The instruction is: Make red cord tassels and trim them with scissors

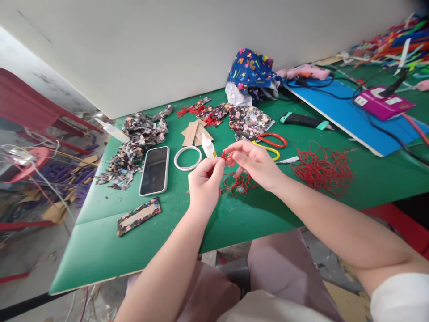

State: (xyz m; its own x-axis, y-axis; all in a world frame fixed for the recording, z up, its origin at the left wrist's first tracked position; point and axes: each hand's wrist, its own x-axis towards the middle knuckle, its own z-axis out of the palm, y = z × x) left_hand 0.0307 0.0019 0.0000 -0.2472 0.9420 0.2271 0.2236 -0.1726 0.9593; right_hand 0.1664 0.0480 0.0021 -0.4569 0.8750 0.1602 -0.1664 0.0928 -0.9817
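Far left on the green desk (pixel 100 250), a heap of floral fabric scraps (pixel 134 147) runs from the wall edge down toward the front. Below it lies a floral-edged card strip (pixel 138 216), flat and on its own. Next along, a phone (pixel 154 170) lies face up, screen dark, just beside the scraps. Right of the phone sits a white ring (pixel 187 158), flat on the desk, and behind it a few brown card pieces (pixel 195 132). A small glue bottle (pixel 208 146) stands just beside the ring, tipped a little.

Now the hands, mid-desk. The left hand (pixel 204 183) is raised off the surface, fingers together, thumb and forefinger pinched on a short loop of red cord (pixel 227 156). The right hand (pixel 256 163) meets it from the other side, fingers also closed on that same cord, so the two hands are touching at the pinch. The cord trails down from the fingers into a loose red tangle (pixel 236 184) lying on the desk directly under the hands.

Behind the right hand, scissors (pixel 268 144) with red and yellow handles lie near more floral fabric (pixel 250 120). Further right, a larger pile of red cord (pixel 321 167) spreads out, well apart from the hands. Behind it lies a black and teal cutter (pixel 304 120), then a blue board (pixel 351 118) carrying a magenta box (pixel 382 103) with black cables. At the back wall sits a blue patterned bag (pixel 251 67).
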